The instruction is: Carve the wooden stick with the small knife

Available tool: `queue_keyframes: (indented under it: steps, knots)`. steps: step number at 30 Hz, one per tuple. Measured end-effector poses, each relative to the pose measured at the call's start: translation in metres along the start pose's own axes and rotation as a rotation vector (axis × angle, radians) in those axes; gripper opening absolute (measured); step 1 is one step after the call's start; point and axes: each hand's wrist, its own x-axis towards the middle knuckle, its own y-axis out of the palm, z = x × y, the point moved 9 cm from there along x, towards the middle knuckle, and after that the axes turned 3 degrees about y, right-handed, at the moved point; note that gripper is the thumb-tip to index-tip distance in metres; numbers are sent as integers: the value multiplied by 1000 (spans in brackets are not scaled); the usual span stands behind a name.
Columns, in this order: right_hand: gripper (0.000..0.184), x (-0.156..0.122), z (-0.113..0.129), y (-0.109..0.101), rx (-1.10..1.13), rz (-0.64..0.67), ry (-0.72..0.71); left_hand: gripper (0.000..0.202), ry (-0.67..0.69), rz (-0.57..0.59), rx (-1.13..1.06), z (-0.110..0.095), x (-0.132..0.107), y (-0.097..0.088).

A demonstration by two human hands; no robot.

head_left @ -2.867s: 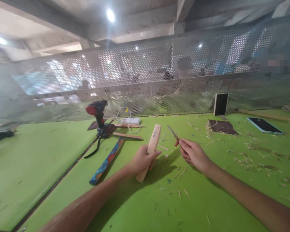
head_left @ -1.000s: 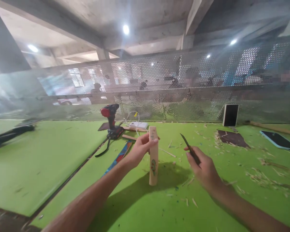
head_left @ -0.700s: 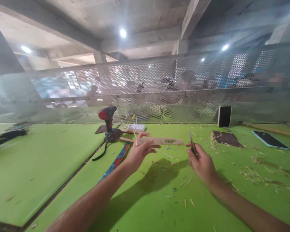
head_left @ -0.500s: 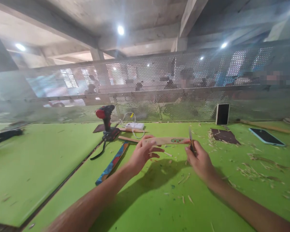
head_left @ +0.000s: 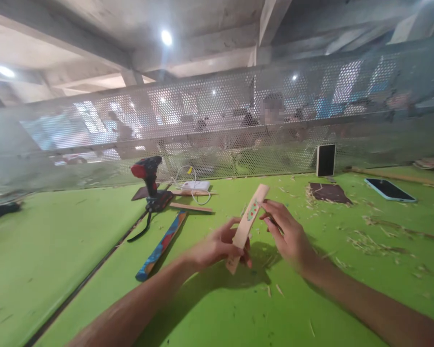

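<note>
1. Swung from crosswise to a slant since half a second ago: the flat, pale wooden strip [head_left: 243,233], held above the green bench [head_left: 206,313].
2. My left hand [head_left: 217,249] has its fingers clamped around the lower part; I should keep that steady.
3. My right hand [head_left: 288,235] bends its fingers beside the small red-and-green patch [head_left: 252,211]; their grip, I cannot tell.

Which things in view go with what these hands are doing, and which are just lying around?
In hand:
wood strip, held by the left hand
right hand close beside it; whether it holds anything is unclear

Seemingly lying about:
drill
blue painted stick
phone
brown sheet
shavings
</note>
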Motion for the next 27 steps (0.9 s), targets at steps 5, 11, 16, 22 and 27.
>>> queue_keyframes:
  steps: [5, 11, 16, 22, 27]
  knots:
    - [58, 2, 23, 0, -22, 35, -44, 43, -7, -31, -1, -4, -2, 5]
    - [58, 2, 30, -4, -69, 6, -132, 39, 10, -114, 93, -2, -3, -2]
    - [50, -1, 21, -6, -176, -17, -78, 43, 29, -237, 192, -2, -2, -9]
    - [19, -2, 17, 15, -376, 181, 52, 45, 85, -344, 165, -5, -1, -7]
    - [20, -3, -7, 28, -625, 441, 309, 44, 91, -249, 218, -4, -1, 5]
